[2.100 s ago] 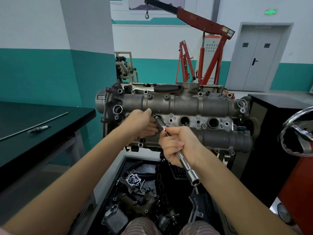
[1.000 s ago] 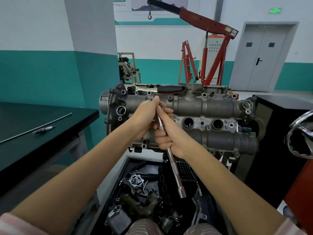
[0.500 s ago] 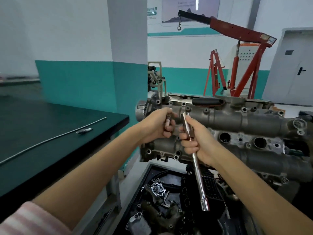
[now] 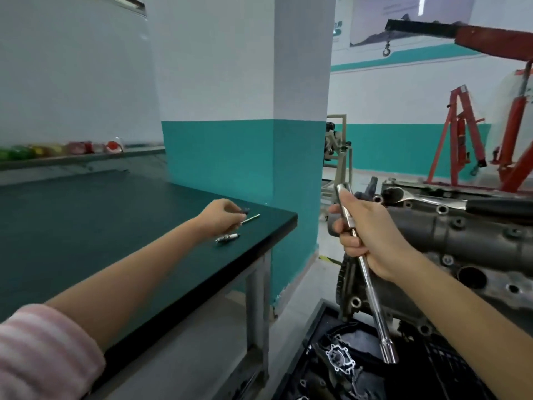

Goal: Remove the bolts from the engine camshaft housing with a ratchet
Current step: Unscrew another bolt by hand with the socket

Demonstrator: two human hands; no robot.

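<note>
While left hand [image 4: 222, 216] pinches a small dark part over the dark green worktop [image 4: 115, 226], right hand [image 4: 366, 235] grips the long chrome socket wrench [image 4: 367, 272] beside the grey cast camshaft housing [image 4: 467, 241]; part might roll off the worktop's edge.

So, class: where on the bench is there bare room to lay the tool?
The bench is bare between its back ledge and the left hand. It is crowded near the corner: spark plug, thin rod. The right hand holds the tool.
</note>
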